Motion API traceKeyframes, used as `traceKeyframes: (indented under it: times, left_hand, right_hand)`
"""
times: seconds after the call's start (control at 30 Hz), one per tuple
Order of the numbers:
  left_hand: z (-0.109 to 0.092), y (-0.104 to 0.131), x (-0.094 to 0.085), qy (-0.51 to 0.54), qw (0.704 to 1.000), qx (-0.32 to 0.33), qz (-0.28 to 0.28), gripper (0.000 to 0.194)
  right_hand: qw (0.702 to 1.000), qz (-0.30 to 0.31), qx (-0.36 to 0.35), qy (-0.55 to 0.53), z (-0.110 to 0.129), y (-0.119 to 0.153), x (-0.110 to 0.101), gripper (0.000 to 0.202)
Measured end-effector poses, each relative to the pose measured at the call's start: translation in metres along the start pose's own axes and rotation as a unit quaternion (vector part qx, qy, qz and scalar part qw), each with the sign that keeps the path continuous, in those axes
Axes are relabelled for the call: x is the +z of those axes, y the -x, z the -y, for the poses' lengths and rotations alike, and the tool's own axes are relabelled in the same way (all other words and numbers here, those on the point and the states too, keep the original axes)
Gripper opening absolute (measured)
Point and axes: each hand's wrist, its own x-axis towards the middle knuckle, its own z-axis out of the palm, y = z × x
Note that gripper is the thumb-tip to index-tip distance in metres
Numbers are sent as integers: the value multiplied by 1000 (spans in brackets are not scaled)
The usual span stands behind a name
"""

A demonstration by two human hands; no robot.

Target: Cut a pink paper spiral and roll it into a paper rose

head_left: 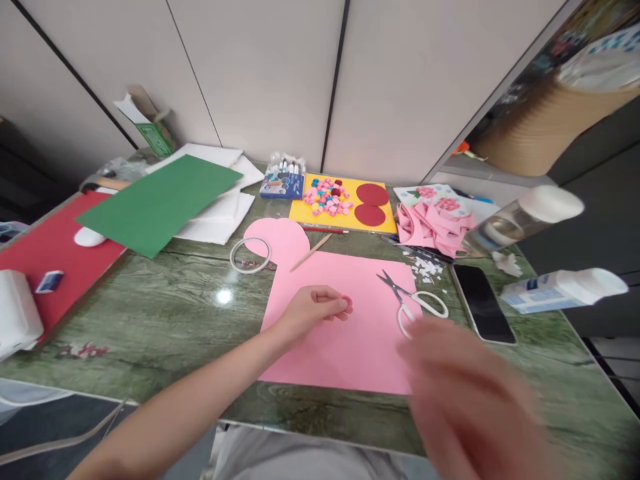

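Between thumb and fingertips, my left hand (320, 305) pinches a small pink round piece (347, 303) above a sheet of pink paper (345, 353). My right hand (470, 380) is smeared by motion at the lower right, over the sheet's right edge; its fingers cannot be made out. Just beyond it lie white-handled scissors (407, 297), blades apart, across the sheet's upper right. A wooden stick (311, 252) rests at the sheet's top left corner, beside a pink paper shape with rounded lobes (283, 237) and a grey ring (233, 257).
Yellow paper (300, 217) bears several small coloured pieces (327, 197) and two dark red discs (372, 195). Pink scraps (430, 227), a phone (483, 303), a white bottle (563, 290) and a clear bottle (500, 230) stand or lie right. Green card (160, 200) lies left.
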Motion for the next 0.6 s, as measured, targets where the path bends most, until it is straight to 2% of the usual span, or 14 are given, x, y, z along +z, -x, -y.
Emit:
traceKeyframes:
  times: [0.03, 0.07, 0.13, 0.2, 0.3, 0.6]
  left_hand:
    - [0, 1, 1, -3, 1000, 22, 4, 22]
    - [-1, 2, 2, -1, 999, 40, 1, 22]
    - [-2, 2, 3, -10, 998, 58, 0, 20]
    - [-2, 3, 4, -7, 998, 60, -11, 21]
    - [-2, 3, 5, 11, 998, 46, -30, 24]
    - [2, 2, 7, 24, 997, 71, -24, 27]
  right_hand:
    - [999, -34, 19, -8, -11, -13, 13, 39]
    - [996, -31, 78, -28, -23, -25, 26, 38]
    - [974, 11, 190, -121, -47, -42, 51, 35]
    - [935, 73, 264, -224, -65, -47, 67, 28]
    - [911, 67, 296, -279, -75, -44, 74, 22]
    - [908, 23, 307, -285, -74, -44, 75, 19]
